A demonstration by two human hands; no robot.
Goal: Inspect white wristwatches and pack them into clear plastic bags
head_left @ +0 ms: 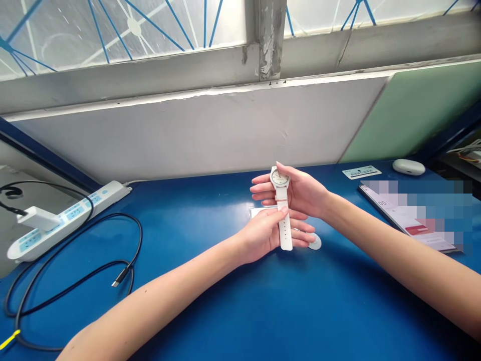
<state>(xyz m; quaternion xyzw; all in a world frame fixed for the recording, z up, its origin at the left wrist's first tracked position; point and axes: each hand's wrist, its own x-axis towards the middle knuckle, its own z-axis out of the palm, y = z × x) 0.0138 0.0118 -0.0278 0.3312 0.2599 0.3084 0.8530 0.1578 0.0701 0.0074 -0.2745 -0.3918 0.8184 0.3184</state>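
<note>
A white wristwatch (284, 225) with a round dial hangs lengthwise between my hands, its holed strap end pointing toward me. My left hand (263, 233) pinches the lower strap, thumb on top and fingers stretched beneath it. Around the watch case, my right hand (304, 190) grips from the right, thumb at the top edge and fingers behind. Under the hands lie a white, partly covered flat item (256, 211) and a small white round piece (315, 241) on the blue table (233, 311).
On the left are a white power strip (80, 215) with a charger (37, 219) plugged in and a coiled black cable (140, 235). To the right lie a tablet-like device (383, 203), a card (361, 172) and a white oval case (409, 167). A wall panel (210, 135) bounds the back.
</note>
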